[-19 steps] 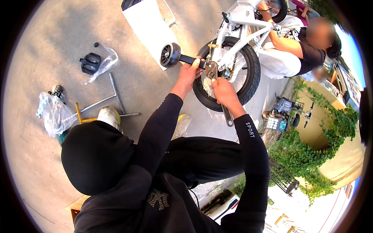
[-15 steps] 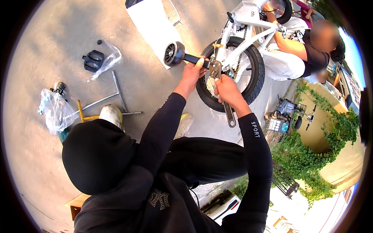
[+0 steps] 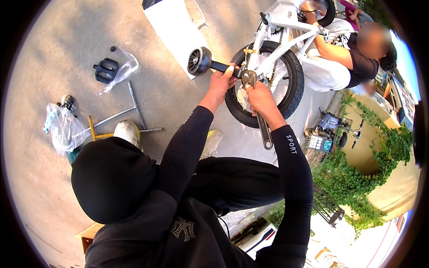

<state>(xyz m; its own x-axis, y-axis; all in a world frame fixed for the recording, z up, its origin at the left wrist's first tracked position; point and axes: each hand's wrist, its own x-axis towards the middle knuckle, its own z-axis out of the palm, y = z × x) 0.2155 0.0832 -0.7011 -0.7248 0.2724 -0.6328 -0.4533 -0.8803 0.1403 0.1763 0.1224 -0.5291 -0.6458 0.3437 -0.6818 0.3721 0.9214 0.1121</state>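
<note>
A small white bicycle point(image 3: 286, 18) stands on concrete with its black rear wheel point(image 3: 292, 85) toward me. A black training-wheel arm point(image 3: 221, 67) with a small grey wheel point(image 3: 199, 60) reaches left from the axle. My left hand point(image 3: 221, 82) grips that arm close to the axle. My right hand point(image 3: 259, 98) holds an adjustable wrench point(image 3: 263, 129) with its jaws at the axle nut and its handle pointing down along my forearm. Another person in a black shirt point(image 3: 362, 67) steadies the bike frame from the far side.
A white cardboard sheet point(image 3: 172, 27) lies behind the training wheel. On the ground to the left are a black pedal point(image 3: 106, 70) beside clear plastic, a cross-shaped metal wrench point(image 3: 129, 111), a yellow tool point(image 3: 96, 134) and a plastic bag point(image 3: 62, 127). A parked scooter point(image 3: 328, 131) and a green hedge point(image 3: 362, 174) are at right.
Both hands stay at the axle; the wrench handle has swung slightly. The view has shifted a little so the bicycle sits higher and further right.
</note>
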